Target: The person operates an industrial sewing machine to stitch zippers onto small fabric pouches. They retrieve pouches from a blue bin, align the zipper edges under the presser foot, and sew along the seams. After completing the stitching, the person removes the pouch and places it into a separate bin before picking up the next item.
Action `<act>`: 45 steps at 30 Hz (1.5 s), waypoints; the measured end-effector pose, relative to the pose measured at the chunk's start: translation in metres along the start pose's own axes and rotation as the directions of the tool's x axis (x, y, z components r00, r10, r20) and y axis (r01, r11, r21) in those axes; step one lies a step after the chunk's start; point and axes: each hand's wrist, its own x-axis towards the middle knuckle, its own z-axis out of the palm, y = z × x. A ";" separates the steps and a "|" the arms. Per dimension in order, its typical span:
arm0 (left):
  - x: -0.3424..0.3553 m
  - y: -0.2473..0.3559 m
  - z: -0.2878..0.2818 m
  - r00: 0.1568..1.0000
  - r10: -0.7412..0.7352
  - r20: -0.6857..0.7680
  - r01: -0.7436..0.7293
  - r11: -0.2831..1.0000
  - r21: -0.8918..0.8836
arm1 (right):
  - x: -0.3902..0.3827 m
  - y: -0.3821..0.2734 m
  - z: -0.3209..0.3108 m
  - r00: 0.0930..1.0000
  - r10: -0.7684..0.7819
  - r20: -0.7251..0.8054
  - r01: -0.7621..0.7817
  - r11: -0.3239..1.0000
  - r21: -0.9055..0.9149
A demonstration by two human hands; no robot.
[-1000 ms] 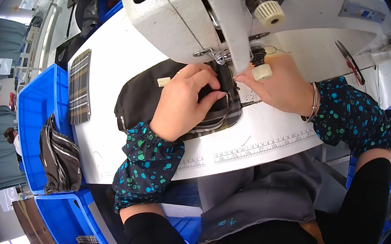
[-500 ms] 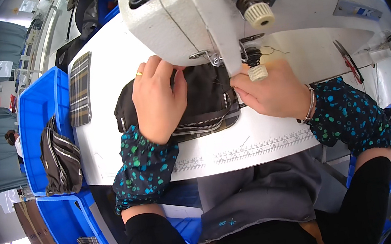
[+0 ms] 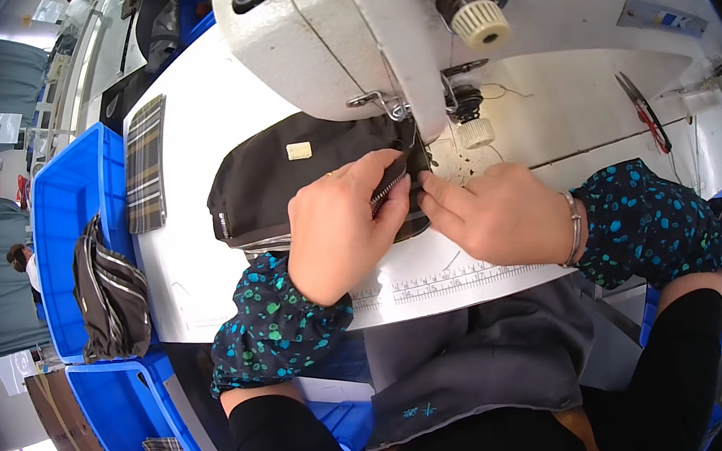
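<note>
A dark fabric pouch piece [image 3: 258, 184] with a metal zipper and a small cream label [image 3: 299, 150] lies on the white sewing table. Its upper right edge sits under the head of a white sewing machine [image 3: 301, 59]. My left hand [image 3: 344, 232] rests over the lower right of the pouch, pinching the fabric beside the zipper [image 3: 388, 192] between thumb and fingers. Close by, my right hand [image 3: 503, 215] has thumb and index finger closed on the pouch's right edge. The needle area is partly hidden behind the machine head.
A plaid fabric panel [image 3: 146, 163] lies at the table's left. Beyond it, a blue bin [image 3: 53, 269] has dark zippered pieces [image 3: 110, 293] over its side; a lower blue bin [image 3: 112, 390] holds plaid pieces. Red-handled thread snips [image 3: 645, 113] lie right, and a printed ruler [image 3: 443, 286] runs along the front edge.
My left hand has slid right and nearer me, from the pouch's middle to its lower right edge, uncovering the label. My right hand has come slightly nearer me along the right edge.
</note>
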 end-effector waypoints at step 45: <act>0.024 -0.018 0.042 0.944 0.271 -0.187 -0.222 0.944 0.244 | 0.010 0.006 0.011 1.000 0.020 0.006 -0.019 0.991 -0.133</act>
